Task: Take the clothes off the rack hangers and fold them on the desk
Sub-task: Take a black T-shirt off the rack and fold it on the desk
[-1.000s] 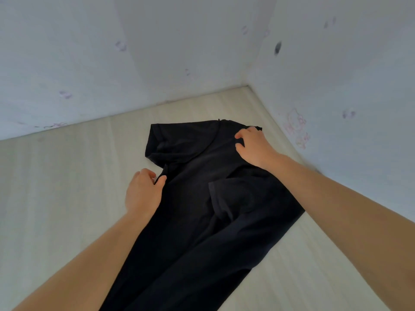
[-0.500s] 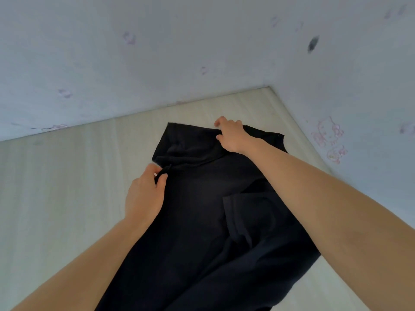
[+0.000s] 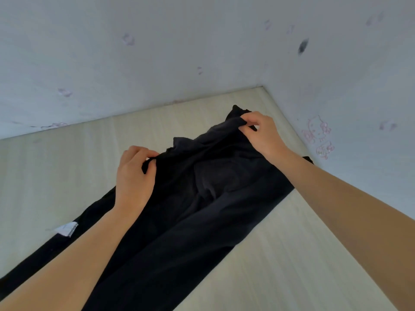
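Note:
A black shirt [image 3: 202, 209] lies stretched across the pale wooden desk [image 3: 67, 167], its top end pointing into the far right corner. My left hand [image 3: 134, 176] pinches a fold of the cloth at the shirt's left shoulder area. Near the corner, my right hand [image 3: 260, 133] pinches the far top edge and lifts it slightly off the desk. A white care label [image 3: 67, 228] shows at the shirt's left edge. The hem runs out of view at the bottom.
Two pale walls [image 3: 157, 52] meet in a corner right behind the shirt's top end. The right wall [image 3: 359, 86] carries faded pink cartoon stickers [image 3: 318, 135]. Bare desk surface lies to the left and at the lower right [image 3: 292, 254].
My right hand has moved from the collar area to the far top edge and raised it. My left hand has bunched up the left shoulder. The shirt's top has crumpled toward the corner.

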`<state>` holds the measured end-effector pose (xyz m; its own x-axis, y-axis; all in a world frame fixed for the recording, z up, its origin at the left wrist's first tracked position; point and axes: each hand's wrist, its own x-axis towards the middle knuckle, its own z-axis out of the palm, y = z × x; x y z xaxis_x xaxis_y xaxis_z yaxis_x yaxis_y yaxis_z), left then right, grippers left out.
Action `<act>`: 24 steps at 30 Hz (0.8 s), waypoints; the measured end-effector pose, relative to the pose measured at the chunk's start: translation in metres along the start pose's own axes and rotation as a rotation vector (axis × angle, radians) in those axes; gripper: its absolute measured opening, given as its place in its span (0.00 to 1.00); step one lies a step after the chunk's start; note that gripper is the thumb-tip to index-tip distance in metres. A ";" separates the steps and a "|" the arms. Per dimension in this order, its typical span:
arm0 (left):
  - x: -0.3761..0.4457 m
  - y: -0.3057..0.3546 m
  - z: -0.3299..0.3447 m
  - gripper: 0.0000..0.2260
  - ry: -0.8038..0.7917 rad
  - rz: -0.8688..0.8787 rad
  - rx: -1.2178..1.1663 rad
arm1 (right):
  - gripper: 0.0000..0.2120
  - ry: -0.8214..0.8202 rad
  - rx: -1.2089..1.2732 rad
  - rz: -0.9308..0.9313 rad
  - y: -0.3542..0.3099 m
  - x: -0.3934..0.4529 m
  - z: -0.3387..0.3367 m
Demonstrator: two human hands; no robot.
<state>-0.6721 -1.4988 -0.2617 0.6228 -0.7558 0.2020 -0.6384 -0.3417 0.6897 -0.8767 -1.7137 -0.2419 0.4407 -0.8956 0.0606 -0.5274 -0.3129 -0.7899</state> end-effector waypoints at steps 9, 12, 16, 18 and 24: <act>-0.075 -0.007 0.008 0.11 -0.453 0.216 0.224 | 0.19 -0.215 -0.318 0.207 0.059 -0.069 -0.030; -0.068 0.020 0.022 0.20 -0.443 0.139 0.184 | 0.18 -0.237 -0.309 0.265 0.038 -0.066 -0.027; -0.050 0.049 0.040 0.25 -0.393 -0.300 -0.115 | 0.20 -0.243 -0.217 0.261 0.011 -0.055 -0.005; -0.040 0.056 0.047 0.27 -0.369 -0.485 -0.258 | 0.24 -0.311 -0.162 0.330 0.004 -0.049 0.006; -0.025 0.070 0.034 0.09 -0.248 -0.599 -0.564 | 0.11 -0.243 0.041 0.342 -0.010 -0.039 0.000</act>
<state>-0.7477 -1.5226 -0.2417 0.6241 -0.6592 -0.4195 0.1277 -0.4436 0.8871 -0.8892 -1.6756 -0.2366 0.4063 -0.8437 -0.3509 -0.6457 0.0066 -0.7636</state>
